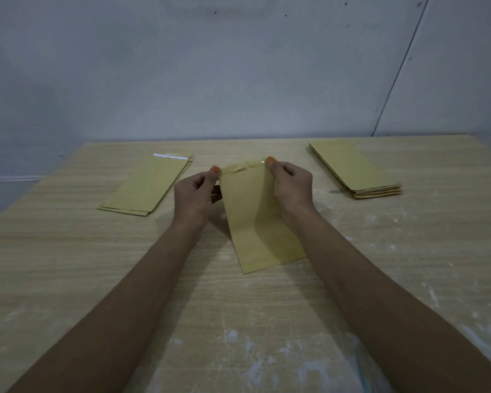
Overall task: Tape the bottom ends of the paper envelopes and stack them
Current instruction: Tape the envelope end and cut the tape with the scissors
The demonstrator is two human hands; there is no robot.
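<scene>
On the far left of the wooden table (68, 265) I see a small stack of envelopes (146, 185) lying flat, with a white strip showing along its far end. Just right of it is my left hand (194, 194), fingers curled, thumb and fingers pinching the far left corner of the envelope (260, 222) in the middle. That envelope sits at the table's centre, tilted a little, its near end resting on the wood and its far end lifted between the hands. A glossy strip of clear tape (243, 167) runs across that far end; it looks wrinkled, and I cannot tell how fully it is stuck down. My right hand (291, 185) grips the far right corner in the same way, thumb on top. Both thumbnails are orange. Well apart on the far right lies a thicker stack of envelopes (357, 171), squared up and flat. White smears mark the near right part of the table.
</scene>
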